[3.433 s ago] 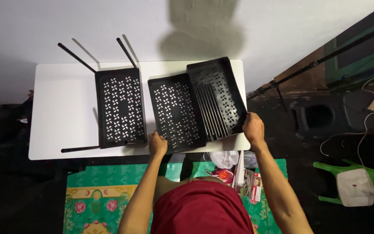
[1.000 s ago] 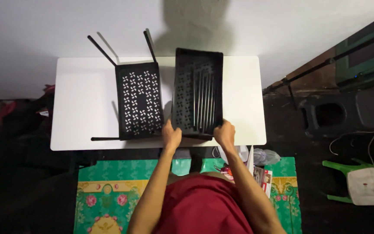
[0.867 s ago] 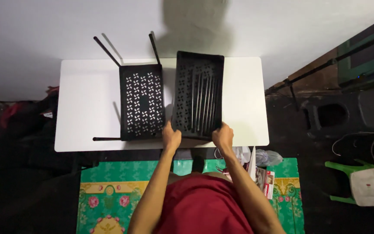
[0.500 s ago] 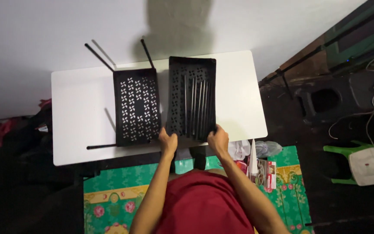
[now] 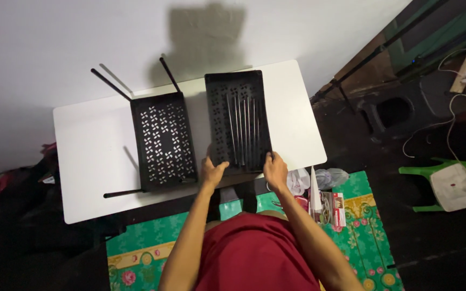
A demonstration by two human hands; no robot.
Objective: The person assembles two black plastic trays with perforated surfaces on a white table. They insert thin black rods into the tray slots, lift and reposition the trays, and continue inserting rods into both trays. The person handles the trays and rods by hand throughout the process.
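A black perforated tray [image 5: 238,123] with several thin metal rods lying lengthwise in it rests on the white table [image 5: 93,156]. My left hand [image 5: 211,173] grips its near left corner. My right hand [image 5: 275,170] grips its near right corner. To the left lies a second black perforated shelf panel [image 5: 163,141] with black poles sticking out of its corners toward the wall and along the near edge.
The table stands against a white wall [image 5: 82,37]. A green patterned mat [image 5: 351,237] lies on the floor below, with small packages and plastic bags [image 5: 322,196] by my right side. A green stool and white fan [image 5: 454,186] are at the right.
The two trays that lay side by side at the right now sit stacked as one. My hands moved inward to its near corners, and the view shifted slightly.
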